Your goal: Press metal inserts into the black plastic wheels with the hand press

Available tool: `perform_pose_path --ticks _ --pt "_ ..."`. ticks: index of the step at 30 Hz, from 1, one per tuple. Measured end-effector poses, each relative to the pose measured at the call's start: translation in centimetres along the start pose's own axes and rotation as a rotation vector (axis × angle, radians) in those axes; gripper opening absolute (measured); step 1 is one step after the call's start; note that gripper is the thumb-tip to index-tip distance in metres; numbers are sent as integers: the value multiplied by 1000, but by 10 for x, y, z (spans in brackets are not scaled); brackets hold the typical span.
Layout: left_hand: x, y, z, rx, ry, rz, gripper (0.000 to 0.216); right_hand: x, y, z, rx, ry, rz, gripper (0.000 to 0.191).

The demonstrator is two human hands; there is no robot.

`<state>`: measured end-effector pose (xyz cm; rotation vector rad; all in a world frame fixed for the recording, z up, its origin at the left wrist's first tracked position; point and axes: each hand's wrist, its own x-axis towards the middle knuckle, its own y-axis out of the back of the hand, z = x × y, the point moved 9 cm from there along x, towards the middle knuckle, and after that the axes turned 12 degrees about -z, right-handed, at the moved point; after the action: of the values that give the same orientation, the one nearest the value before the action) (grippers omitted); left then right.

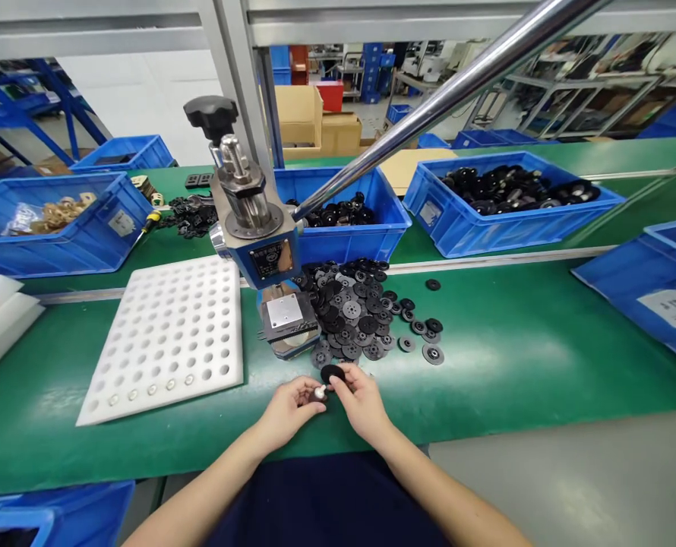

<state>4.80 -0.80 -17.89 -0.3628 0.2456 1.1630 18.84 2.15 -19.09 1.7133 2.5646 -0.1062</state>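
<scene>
Two hands work close together at the bench's (514, 380) near edge: the left hand (289, 410), fingers curled, grips one small white-tipped part (320, 393), and the right hand (361, 400) pinches one black disc (332, 372) just beside it. Five pieces sit in the white foam tray (164, 327), while the heaped discs (352, 309) are too many to count. Five blue bins (343, 245) stand around, the middle one partly hidden by one press (261, 235) and its lever (429, 99)

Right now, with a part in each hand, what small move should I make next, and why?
Perhaps bring the black disc in your right hand over the small pale-tipped part in your left hand and check their alignment: the two are held close together, and the pale tip is exposed. I can't tell whether the disc has a hole.
</scene>
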Motion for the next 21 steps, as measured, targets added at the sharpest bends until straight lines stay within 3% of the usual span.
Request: perform_pose_path --ticks 4,10,16,19,21 --pt "9 8 -21 -4 -27 20 35 -6 -9 -24 -235 180 -37 24" --pt "6 13 -31 78 -70 27 35 -17 -23 -36 -529 482 -89 43" --pt "5 17 -28 143 -74 23 29 -27 -45 -38 -653 461 -278 59" --pt "4 20 -22 143 -78 54 32 -27 -34 -56 -692 495 -247 54" --pt "3 21 -19 138 -75 83 34 -18 -2 -65 -755 469 -78 44"
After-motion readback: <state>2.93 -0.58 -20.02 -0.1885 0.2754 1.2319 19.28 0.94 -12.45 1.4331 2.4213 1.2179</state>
